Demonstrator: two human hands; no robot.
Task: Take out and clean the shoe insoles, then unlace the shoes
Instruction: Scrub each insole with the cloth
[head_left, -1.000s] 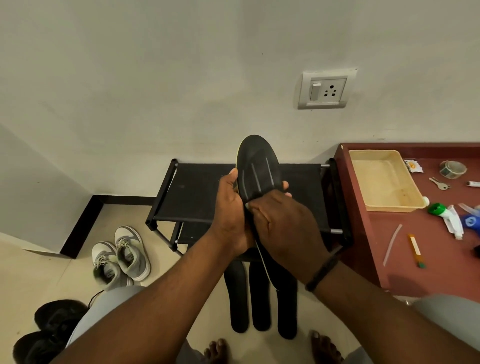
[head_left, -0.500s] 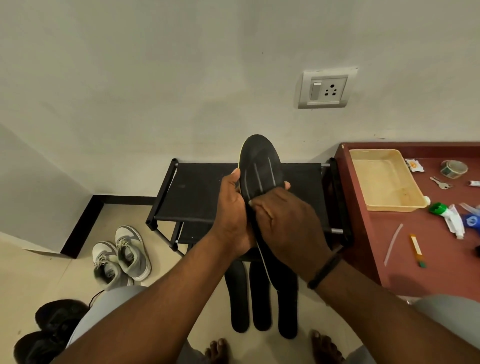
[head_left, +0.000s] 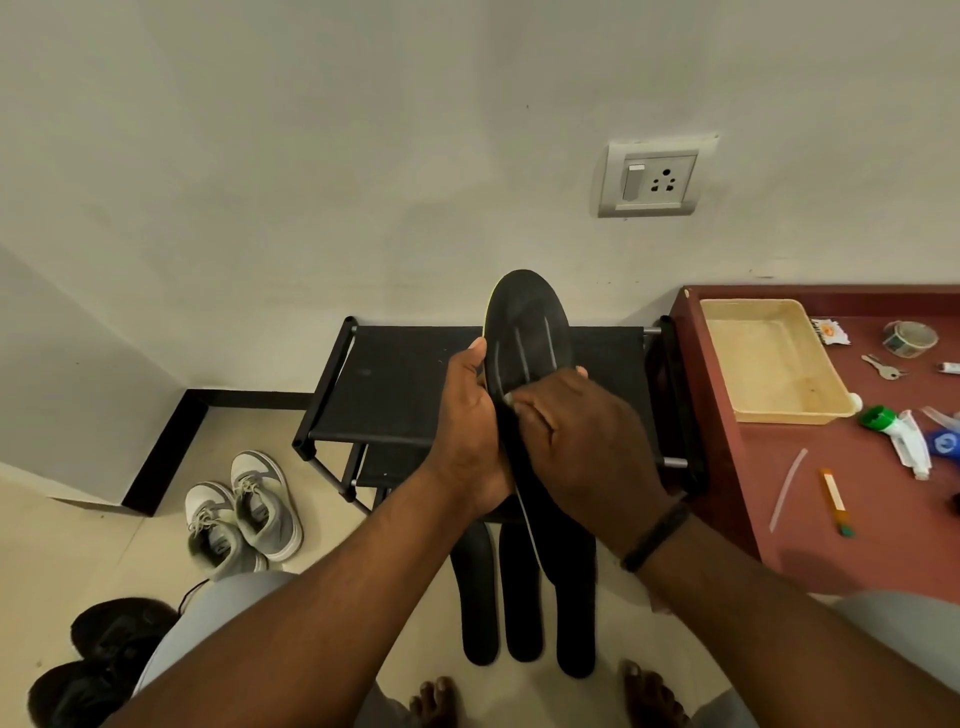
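Since the earlier frame, little has shifted: the black insole (head_left: 527, 332) stays upright above the black shoe rack (head_left: 395, 384), and my right hand (head_left: 582, 441) has slid only slightly along its face, thumb edge now nearer the three pale ribs.

My left hand (head_left: 467, 421) grips the insole from its left edge, thumb up along the rim and fingers curled behind it, hidden from view. My right hand lies over the front of the insole, fingers bent and pressed together against the surface; something pale shows at the fingertips, too small to identify. A dark band sits on my right wrist.

Three more black insoles (head_left: 522, 587) lean against the front of the rack, their lower ends on the floor just ahead of my bare feet. Left of the rack, a grey and white pair of sneakers (head_left: 244, 514) stands on the floor, laces still in. Further left of the rack and nearer me, a black pair of shoes (head_left: 104, 660) sits partly behind my knee.

Right of the rack stands a red-brown table (head_left: 857, 509), touching or nearly touching its frame. On it: a cream tray (head_left: 774, 364), a tape roll (head_left: 909, 338), keys (head_left: 883, 366), a green-capped tube (head_left: 893, 431). On the wall above the rack, to its right, is a switch and socket plate (head_left: 654, 179).
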